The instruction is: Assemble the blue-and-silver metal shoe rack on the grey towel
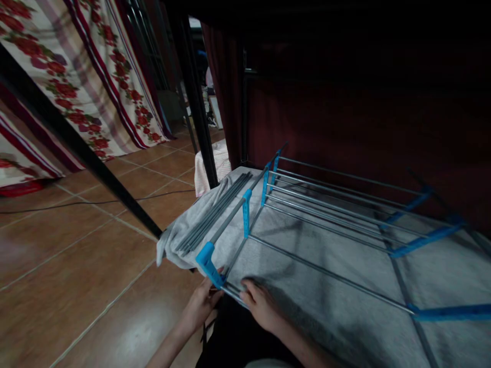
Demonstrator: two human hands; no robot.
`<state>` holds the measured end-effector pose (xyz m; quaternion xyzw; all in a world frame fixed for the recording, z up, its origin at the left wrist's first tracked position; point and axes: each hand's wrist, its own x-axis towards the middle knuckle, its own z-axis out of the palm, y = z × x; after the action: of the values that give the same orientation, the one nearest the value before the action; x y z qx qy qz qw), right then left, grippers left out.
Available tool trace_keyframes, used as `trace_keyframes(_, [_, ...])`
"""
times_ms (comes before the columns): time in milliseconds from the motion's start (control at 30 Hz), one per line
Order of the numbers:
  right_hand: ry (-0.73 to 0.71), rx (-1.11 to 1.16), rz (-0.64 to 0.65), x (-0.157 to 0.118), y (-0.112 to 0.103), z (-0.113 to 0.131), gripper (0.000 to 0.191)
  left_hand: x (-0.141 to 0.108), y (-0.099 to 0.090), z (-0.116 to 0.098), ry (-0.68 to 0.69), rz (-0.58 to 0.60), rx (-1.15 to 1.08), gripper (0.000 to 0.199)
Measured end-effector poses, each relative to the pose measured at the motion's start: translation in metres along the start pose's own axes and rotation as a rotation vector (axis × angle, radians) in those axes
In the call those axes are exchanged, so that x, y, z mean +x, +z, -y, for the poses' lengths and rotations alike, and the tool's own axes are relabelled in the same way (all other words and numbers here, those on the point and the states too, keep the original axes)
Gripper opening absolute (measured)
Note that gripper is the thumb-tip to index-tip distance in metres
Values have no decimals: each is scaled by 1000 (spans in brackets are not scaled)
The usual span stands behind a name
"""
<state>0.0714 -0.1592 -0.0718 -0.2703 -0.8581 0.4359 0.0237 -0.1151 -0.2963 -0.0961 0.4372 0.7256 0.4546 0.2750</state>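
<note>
A rack of grey metal tubes [330, 268] and blue plastic brackets lies on the grey blanket. At its near left corner, my left hand [203, 304] grips a blue corner bracket [210, 266] from below, with some fingers hidden behind it. My right hand [263, 306] is just to the right, its fingers closed on a short metal tube [232, 292] that runs into that bracket. Further along the same side stands a second blue bracket [246, 214]. Several rods cross the rack's far half between blue brackets, out of reach of both hands.
Several loose grey rods [215, 214] lie bundled on the left of the blanket [291, 255]. Black bed-frame posts [197, 102] rise at the left and back. Beyond are a tiled floor [95, 266], a dark cable [115, 203], a floral curtain [88, 76] and a dark red curtain [345, 117].
</note>
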Motion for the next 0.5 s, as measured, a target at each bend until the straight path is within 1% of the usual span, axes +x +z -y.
trace_keyframes(67, [39,52,-80,-12,-14,-21,41,-2,0,-5,-35,22,-105,51])
trace_keyframes(167, [96,144,-255,-33,-34,-61,42,-1,0,-14,-122,59,-185,60])
trace_keyframes(200, [118,176,-315,-41,-40,-76,42,0,0,-17,-148,45,-183,62])
trace_keyframes(333, [207,281,-520,-72,-67,-130,40,7,2,-22,-216,-93,-113,72])
trace_keyframes(433, [241,265,-772,-95,-95,-169,38,14,6,-20,-262,-132,-26,79])
trace_keyframes(500, [265,231,-958,-111,-118,-194,40,19,7,-17,-271,-159,45,78])
